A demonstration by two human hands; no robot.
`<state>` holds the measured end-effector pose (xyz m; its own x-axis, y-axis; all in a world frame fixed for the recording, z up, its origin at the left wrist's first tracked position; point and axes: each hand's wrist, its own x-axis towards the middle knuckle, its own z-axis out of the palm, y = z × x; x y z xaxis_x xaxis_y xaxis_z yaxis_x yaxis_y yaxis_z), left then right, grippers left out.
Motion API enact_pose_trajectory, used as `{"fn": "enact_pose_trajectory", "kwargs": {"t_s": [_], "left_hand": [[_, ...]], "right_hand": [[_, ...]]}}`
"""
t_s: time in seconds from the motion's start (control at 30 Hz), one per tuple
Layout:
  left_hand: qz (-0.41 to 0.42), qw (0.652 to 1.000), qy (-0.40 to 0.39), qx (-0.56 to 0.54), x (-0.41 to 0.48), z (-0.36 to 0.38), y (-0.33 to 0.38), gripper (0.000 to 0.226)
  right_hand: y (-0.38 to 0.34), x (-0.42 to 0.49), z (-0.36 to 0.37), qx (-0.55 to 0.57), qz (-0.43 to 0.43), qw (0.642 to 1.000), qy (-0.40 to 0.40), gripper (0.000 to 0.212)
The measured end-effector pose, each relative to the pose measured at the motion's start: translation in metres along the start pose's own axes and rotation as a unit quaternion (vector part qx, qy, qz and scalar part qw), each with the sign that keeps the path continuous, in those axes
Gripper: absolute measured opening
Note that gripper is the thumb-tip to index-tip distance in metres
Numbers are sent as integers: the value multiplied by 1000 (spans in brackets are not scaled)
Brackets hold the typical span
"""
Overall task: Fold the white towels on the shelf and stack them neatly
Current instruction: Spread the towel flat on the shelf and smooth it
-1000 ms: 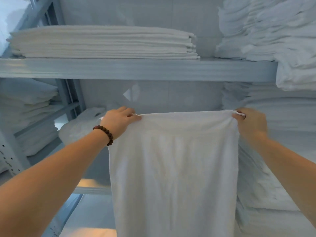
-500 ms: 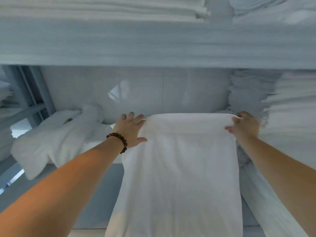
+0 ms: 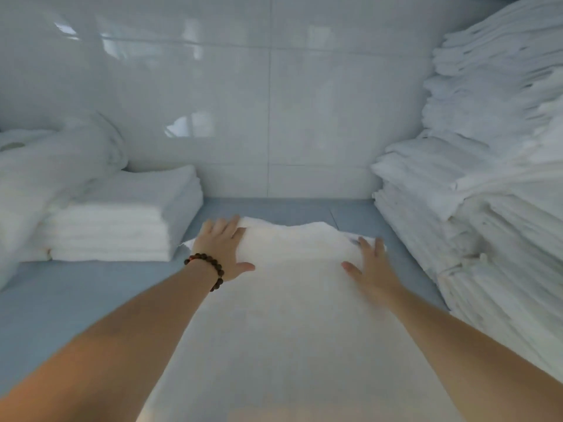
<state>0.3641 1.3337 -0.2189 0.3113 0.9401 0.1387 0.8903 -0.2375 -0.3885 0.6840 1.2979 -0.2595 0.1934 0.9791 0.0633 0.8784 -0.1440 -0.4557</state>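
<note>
Person is leaning into the shelf (image 3: 76,287) bay, both arms reaching forward. The white towel (image 3: 289,315) is lying lengthwise on the shelf board under and between the two hands, its near end running back toward the person and out of view. Left hand (image 3: 224,249) is pressing flat on the far left corner, fingers straight and spread, nothing gripped. Right hand (image 3: 370,266) is doing the same at the far right corner, palm down, fingers extended; it is a bit blurred, but no pinch is showing. A beaded bracelet (image 3: 210,266) is sitting on the left wrist.

The far edge between the fingertips is humping up and looking wavy. Likely the flat palms are there to pin the corners and smooth the cloth so a fold comes out square.

Just outside the left hand a low folded stack (image 3: 122,220) is sitting, with a loose crumpled bundle (image 3: 61,153) behind it. Outside the right hand a tall pile (image 3: 487,178) is rising, close to the towel's edge. Beyond both hands the tiled wall (image 3: 274,102) is closing off the bay. The towel is probably being laid in the gap because that is the free working surface. Folding of this piece is looking barely begun.
</note>
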Motion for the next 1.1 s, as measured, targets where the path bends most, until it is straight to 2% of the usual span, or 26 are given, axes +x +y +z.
{"fn": "enact_pose_trajectory", "kwargs": {"t_s": [0.07, 0.17, 0.27, 0.33, 0.4, 0.5, 0.57, 0.67, 1.0, 1.1], "left_hand": [[-11, 1000, -17, 2, 4, 14, 14, 86], [-43, 999, -4, 6, 3, 16, 27, 84], [-47, 996, 3, -80, -18, 7, 44, 85], [-34, 985, -46, -160, -41, 3, 58, 83], [-35, 970, -115, -212, -59, 5, 69, 82], [-37, 958, -163, -234, -70, 16, 77, 89], [-36, 962, -146, -230, -72, 22, 80, 94], [-41, 966, -119, -225, -69, 26, 81, 89], [-41, 965, -125, -225, -10, 33, 83, 80], [-52, 972, -70, -219, -7, 34, 65, 73]], "right_hand": [[11, 4, 16, -34, -6, 999, -39, 75], [12, 7, 22, -111, -31, 993, -30, 71], [-5, -5, 15, -177, -23, 984, -4, 68], [-21, -26, 11, -181, -37, 983, -22, 66], [-36, -53, 14, -169, -54, 981, -76, 67], [-42, -81, 25, -183, -53, 971, -143, 75], [-39, -87, 32, -191, -45, 970, -146, 80], [-35, -83, 35, -192, -48, 973, -117, 77], [-31, -28, 28, -201, -28, 972, -119, 71], [-33, -29, 25, -202, -43, 971, -116, 69]]}}
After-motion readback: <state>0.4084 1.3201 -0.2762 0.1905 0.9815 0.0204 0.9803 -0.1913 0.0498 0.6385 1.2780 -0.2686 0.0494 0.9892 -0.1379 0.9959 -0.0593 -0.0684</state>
